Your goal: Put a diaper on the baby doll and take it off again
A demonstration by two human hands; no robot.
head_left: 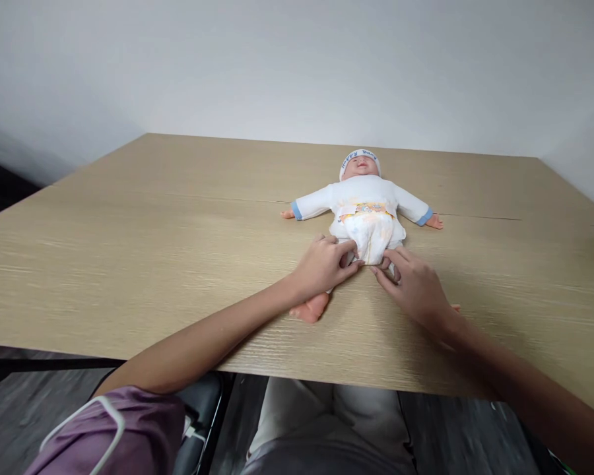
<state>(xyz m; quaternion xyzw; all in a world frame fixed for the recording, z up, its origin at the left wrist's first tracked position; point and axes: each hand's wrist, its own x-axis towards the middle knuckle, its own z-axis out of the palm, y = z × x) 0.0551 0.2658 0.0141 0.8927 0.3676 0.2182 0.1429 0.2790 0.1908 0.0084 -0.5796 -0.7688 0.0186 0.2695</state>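
A baby doll (361,188) lies on its back on the table, head away from me and arms spread. It wears a white cap, a white top with blue cuffs, and a white diaper (369,231) with a coloured print at the waist. My left hand (321,267) pinches the diaper's edge by the leg on the left. Opposite it, my right hand (413,280) pinches the edge by the other leg. One doll foot (311,309) sticks out below my left wrist; most of the other leg is hidden behind my right hand.
The wooden table (153,251) reaches to a pale wall (277,66). Its front edge runs just above my lap. A white cable (116,419) loops over my left sleeve, and a dark chair (202,409) stands below at the left.
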